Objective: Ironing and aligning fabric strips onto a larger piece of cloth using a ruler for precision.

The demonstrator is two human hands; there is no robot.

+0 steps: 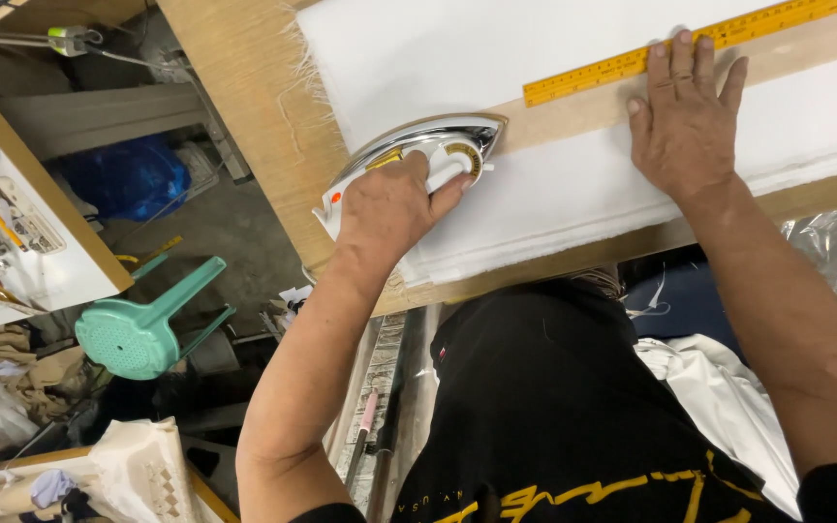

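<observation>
Left hand: my left hand is clenching the handle of the iron, a little left of the middle of the frame, with the thumb stretching toward the dial.
Iron: the chrome iron is sitting flat on the white cloth, its pointed nose aiming to the upper right and touching the tan strip.
Right hand: my right hand is lying released and flat in the upper right of the frame, fingers spread, grasping nothing; the palm is pressing on the tan strip and the cloth, and the fingertips are reaching the lower edge of the ruler.
Ruler: the yellow ruler is lying slanted along the upper edge of the tan strip, running from the centre up to the upper right corner.
Cloth: the white cloth is spreading over the wooden table across the top of the frame, with a frayed edge at its left end; its lower part is looking like several stacked layers.
Table: the wooden table is running diagonally from top centre to the right edge, and its near edge is touching my black shirt.
Lower left: a green plastic stool is lying on its side on the floor, well apart from the iron.
Upper left: a blue bag is sitting under a grey shelf.
</observation>
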